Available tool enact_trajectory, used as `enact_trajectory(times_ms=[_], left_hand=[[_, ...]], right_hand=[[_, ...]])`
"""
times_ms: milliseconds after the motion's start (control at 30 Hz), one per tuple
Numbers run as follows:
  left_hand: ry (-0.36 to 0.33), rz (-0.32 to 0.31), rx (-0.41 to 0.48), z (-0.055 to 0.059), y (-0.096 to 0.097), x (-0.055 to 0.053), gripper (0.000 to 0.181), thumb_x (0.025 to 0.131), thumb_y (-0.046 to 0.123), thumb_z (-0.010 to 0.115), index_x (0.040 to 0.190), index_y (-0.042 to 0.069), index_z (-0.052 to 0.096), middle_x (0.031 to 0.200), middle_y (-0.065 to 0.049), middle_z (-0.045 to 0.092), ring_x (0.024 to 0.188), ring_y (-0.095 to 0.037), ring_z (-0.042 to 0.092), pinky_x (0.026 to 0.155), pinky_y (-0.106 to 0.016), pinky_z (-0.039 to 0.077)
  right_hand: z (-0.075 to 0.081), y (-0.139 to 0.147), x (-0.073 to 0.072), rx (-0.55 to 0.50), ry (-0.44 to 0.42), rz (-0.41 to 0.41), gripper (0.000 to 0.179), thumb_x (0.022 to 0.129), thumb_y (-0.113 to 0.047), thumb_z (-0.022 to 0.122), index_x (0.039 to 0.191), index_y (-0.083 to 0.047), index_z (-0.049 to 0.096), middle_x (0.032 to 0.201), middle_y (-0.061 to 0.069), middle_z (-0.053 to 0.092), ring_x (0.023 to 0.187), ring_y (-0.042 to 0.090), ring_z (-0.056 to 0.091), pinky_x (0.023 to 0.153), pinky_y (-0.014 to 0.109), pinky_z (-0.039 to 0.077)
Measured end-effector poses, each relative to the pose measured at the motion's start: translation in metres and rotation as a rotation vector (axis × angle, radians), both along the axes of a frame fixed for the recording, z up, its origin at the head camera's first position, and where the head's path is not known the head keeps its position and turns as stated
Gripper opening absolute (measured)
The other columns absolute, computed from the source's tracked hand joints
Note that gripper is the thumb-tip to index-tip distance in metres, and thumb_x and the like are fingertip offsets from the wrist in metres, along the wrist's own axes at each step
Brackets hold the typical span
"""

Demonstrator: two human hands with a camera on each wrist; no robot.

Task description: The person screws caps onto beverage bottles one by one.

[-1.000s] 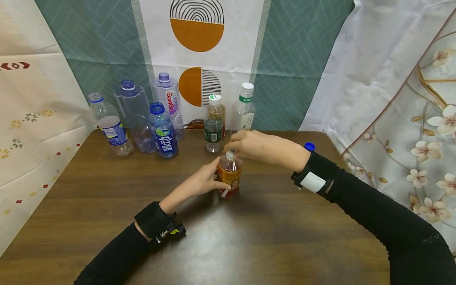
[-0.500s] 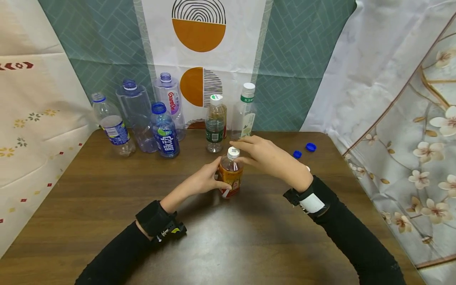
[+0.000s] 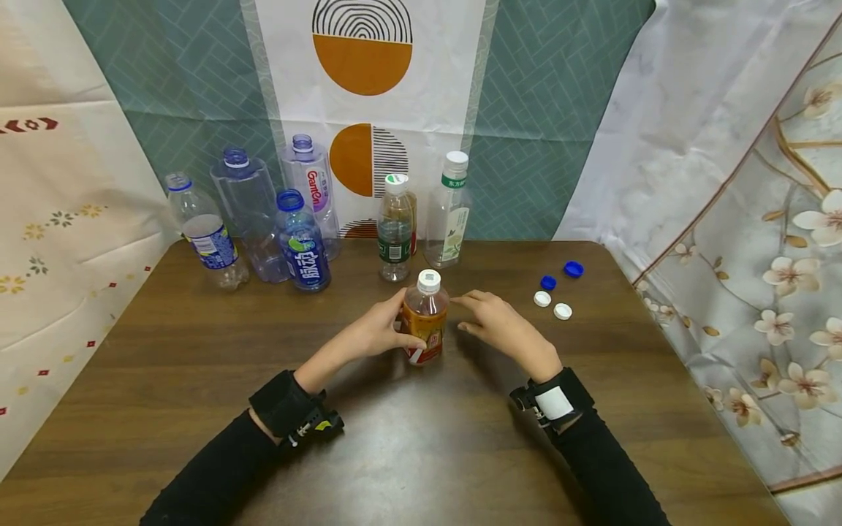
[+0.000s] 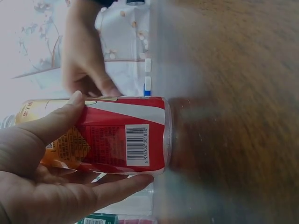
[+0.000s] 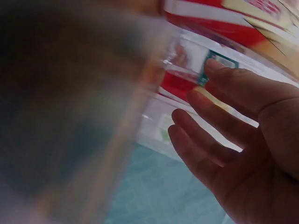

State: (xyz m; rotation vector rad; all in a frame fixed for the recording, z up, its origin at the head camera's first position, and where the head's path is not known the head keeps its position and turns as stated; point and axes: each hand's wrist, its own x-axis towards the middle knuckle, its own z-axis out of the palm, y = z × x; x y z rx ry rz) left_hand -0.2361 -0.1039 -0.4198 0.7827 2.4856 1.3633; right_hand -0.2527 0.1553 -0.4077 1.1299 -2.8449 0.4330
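Observation:
A small orange and red labelled drink bottle (image 3: 430, 327) with a white cap (image 3: 429, 281) stands upright in the middle of the table. My left hand (image 3: 373, 333) grips its body from the left, thumb across the front. In the left wrist view the red label's barcode (image 4: 137, 145) faces the camera beside the thumb. Just right of the bottle is my right hand (image 3: 501, 327), fingers loosely extended, with nothing held. The right wrist view shows those fingers (image 5: 201, 140) spread apart, the bottle's red label (image 5: 210, 18) above them.
Uncapped bottles, including a blue one (image 3: 305, 252), stand at the back left. Behind the held bottle are a green-labelled bottle (image 3: 395, 234) and a tall clear white-capped bottle (image 3: 450, 219). Blue caps (image 3: 574, 269) and white caps (image 3: 562, 311) lie at the right.
My right hand has come off the bottle's white cap and moved down and right, uncovering the cap and the loose caps on the table. The left hand keeps its grip.

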Motion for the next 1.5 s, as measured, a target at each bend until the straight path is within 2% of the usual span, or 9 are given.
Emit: enact_trajectory(times_ms=[133,267,700,867,1000,1133,1300,1500], left_hand=[[0.005,0.011,-0.009,-0.001,0.0,0.0,0.087,0.082,0.016,0.087,0.15,0.003,0.035,0.138,-0.02,0.061,0.126,-0.035,0.059,0.107,-0.051,0.048],[0.004,0.017,-0.007,-0.001,-0.001,0.001,0.087,0.082,0.017,0.087,0.15,0.004,0.036,0.137,-0.019,0.061,0.125,-0.035,0.06,0.106,-0.051,0.048],[0.0,0.029,0.003,-0.001,0.004,-0.003,0.086,0.082,0.018,0.087,0.15,0.005,0.036,0.139,-0.018,0.06,0.126,-0.035,0.059,0.106,-0.051,0.048],[0.022,0.04,0.007,-0.003,0.01,-0.007,0.084,0.081,0.017,0.088,0.147,0.004,0.038,0.138,-0.018,0.061,0.125,-0.036,0.06,0.103,-0.05,0.051],[0.044,0.059,0.039,-0.005,0.016,-0.016,0.084,0.082,0.018,0.087,0.148,0.003,0.037,0.14,-0.019,0.058,0.126,-0.036,0.06,0.103,-0.05,0.051],[0.047,0.116,0.095,-0.003,0.023,-0.028,0.086,0.082,0.018,0.088,0.148,0.004,0.036,0.143,-0.018,0.055,0.129,-0.036,0.057,0.105,-0.05,0.05],[0.052,0.169,0.149,0.003,0.03,-0.049,0.082,0.083,0.019,0.087,0.146,0.005,0.037,0.144,-0.016,0.053,0.132,-0.034,0.055,0.106,-0.05,0.049],[0.064,0.236,0.128,0.007,0.037,-0.075,0.082,0.085,0.026,0.085,0.146,0.004,0.036,0.143,-0.016,0.053,0.13,-0.033,0.055,0.107,-0.05,0.048]], right_hand=[[-0.013,-0.003,0.002,0.005,-0.027,-0.001,0.042,0.092,-0.008,0.076,0.131,0.003,0.063,0.124,0.02,0.066,0.115,0.035,0.064,0.097,0.047,0.054],[-0.019,-0.005,0.003,0.011,-0.04,-0.004,0.038,0.092,-0.007,0.075,0.128,0.004,0.065,0.122,0.02,0.066,0.112,0.034,0.066,0.095,0.046,0.055],[-0.018,0.001,0.005,0.026,-0.071,-0.025,0.036,0.094,-0.008,0.074,0.127,0.003,0.065,0.123,0.019,0.066,0.111,0.033,0.066,0.094,0.044,0.056],[-0.015,0.003,0.006,0.029,-0.078,-0.023,0.036,0.094,-0.009,0.073,0.127,0.003,0.066,0.122,0.019,0.066,0.11,0.034,0.067,0.092,0.044,0.057],[-0.013,0.006,0.007,0.029,-0.098,-0.043,0.036,0.094,-0.009,0.073,0.127,0.003,0.066,0.123,0.019,0.066,0.111,0.034,0.067,0.093,0.045,0.057],[-0.011,0.009,0.008,0.038,-0.119,-0.065,0.035,0.095,-0.01,0.072,0.127,0.002,0.066,0.123,0.019,0.066,0.111,0.034,0.067,0.092,0.045,0.057],[-0.008,0.012,0.008,0.036,-0.133,-0.079,0.034,0.096,-0.011,0.071,0.126,0.003,0.066,0.121,0.019,0.067,0.11,0.033,0.067,0.09,0.044,0.057],[-0.003,0.009,0.011,0.04,-0.143,-0.075,0.034,0.096,-0.012,0.071,0.126,0.004,0.066,0.12,0.018,0.067,0.109,0.033,0.067,0.09,0.044,0.057]])
